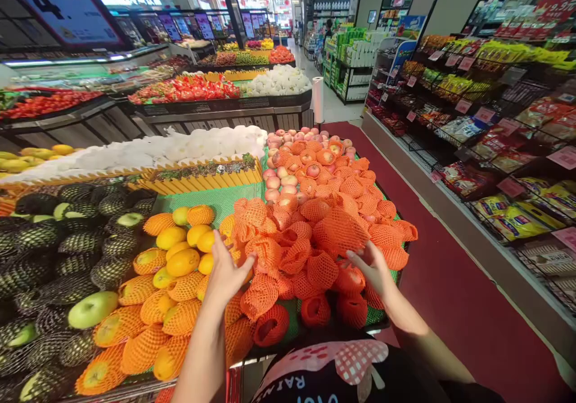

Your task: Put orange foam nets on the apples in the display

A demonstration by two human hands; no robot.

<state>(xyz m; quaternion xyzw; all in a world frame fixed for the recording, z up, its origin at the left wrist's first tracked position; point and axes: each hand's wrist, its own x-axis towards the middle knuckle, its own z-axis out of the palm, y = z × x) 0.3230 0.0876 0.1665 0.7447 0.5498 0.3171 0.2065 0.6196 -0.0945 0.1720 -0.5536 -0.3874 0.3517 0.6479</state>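
My left hand (227, 271) is open, thumb and fingers spread, at the border between the oranges (183, 263) and a heap of orange foam net sleeves (265, 253). My right hand (373, 269) is also open, its thumb apart from the fingers. Its fingertips are at the edge of a large foam net sleeve (341, 232); whether they press on it I cannot tell. Between the hands lie several sleeves, some crumpled, some around fruit. Behind them sit apples (288, 181), some bare and some in orange netting.
Left of the oranges are green apples (93, 309) and fruit in black netting (81, 241). A yellow picket divider (202, 178) and white foam-wrapped fruit (180, 149) stand behind. Shelves of packaged snacks (490, 133) line the right, across a red floor strip (450, 295).
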